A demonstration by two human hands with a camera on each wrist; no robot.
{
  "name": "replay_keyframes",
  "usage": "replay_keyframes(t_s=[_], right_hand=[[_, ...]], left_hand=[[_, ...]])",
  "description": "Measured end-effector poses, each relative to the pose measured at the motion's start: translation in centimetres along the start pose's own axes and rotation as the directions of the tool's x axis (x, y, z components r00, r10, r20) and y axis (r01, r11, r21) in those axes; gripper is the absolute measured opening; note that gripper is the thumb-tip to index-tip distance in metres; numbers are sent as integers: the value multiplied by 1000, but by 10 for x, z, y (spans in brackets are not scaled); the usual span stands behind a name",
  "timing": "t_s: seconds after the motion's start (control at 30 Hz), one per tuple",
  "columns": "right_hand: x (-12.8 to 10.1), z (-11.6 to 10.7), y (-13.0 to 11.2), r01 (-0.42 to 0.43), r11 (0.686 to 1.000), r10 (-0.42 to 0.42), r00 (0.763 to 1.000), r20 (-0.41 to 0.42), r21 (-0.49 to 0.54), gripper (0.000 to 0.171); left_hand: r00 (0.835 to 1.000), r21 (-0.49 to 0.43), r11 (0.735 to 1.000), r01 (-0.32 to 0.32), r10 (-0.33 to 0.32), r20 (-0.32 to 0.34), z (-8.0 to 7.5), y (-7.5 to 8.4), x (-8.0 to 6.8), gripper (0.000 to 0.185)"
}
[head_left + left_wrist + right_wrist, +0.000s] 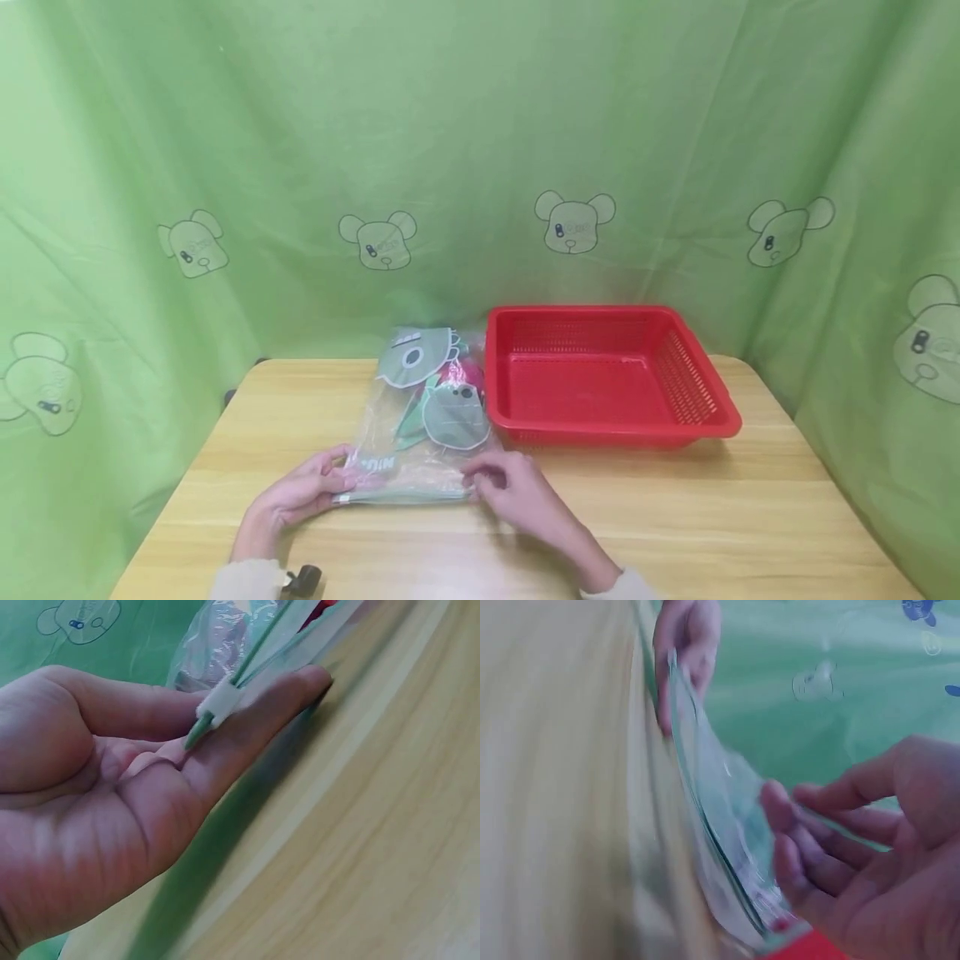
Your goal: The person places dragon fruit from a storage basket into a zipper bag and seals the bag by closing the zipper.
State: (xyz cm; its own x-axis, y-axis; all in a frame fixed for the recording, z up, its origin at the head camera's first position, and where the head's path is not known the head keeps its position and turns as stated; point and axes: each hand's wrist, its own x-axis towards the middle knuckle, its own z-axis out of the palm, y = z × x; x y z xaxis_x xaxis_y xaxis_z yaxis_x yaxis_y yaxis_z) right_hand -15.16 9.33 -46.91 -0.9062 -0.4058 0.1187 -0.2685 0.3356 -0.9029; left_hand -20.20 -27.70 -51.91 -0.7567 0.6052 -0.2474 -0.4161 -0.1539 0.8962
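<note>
A clear zip bag (378, 467) with printed cartoon animal faces lies on the table, its zip edge toward me. Something pink-red (471, 377) shows through the plastic; its kind is unclear. My left hand (311, 483) pinches the bag's near left corner, thumb above and fingers beneath. Beside that thumb sits a white slider (219, 703) on the green zip strip (259, 645). At the near right corner is my right hand (521, 496), its fingers (810, 859) loosely bent next to the plastic. Whether they touch the bag is hard to tell. Between the zip strips a narrow gap shows.
A red plastic basket (611, 429) with slotted walls stands right of the bag, against its far right side. Green curtains (480, 125) with bear faces surround the wooden table (750, 517). A small black object (306, 581) is by the left sleeve.
</note>
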Motion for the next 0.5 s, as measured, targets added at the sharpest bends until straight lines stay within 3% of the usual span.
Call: replay_keyframes(t_s=[0.1,0.2,0.33,0.5], right_hand=[[1,19,-1,-102,976,80,990,118,193,22],[4,39,2,-233,901,158,962,224,366,28],[8,64,6,-405,710,237,908,346,576,38],[9,88,11,-514,488,259,857,445,705,45]], left_hand=[[1000,-10,1000,-9,9,12,-2,1,-1,78],[1000,9,1000,-15,15,8,-4,2,-2,75],[1000,40,999,-25,25,5,-5,2,0,74],[999,38,999,-38,36,38,-5,1,1,72]])
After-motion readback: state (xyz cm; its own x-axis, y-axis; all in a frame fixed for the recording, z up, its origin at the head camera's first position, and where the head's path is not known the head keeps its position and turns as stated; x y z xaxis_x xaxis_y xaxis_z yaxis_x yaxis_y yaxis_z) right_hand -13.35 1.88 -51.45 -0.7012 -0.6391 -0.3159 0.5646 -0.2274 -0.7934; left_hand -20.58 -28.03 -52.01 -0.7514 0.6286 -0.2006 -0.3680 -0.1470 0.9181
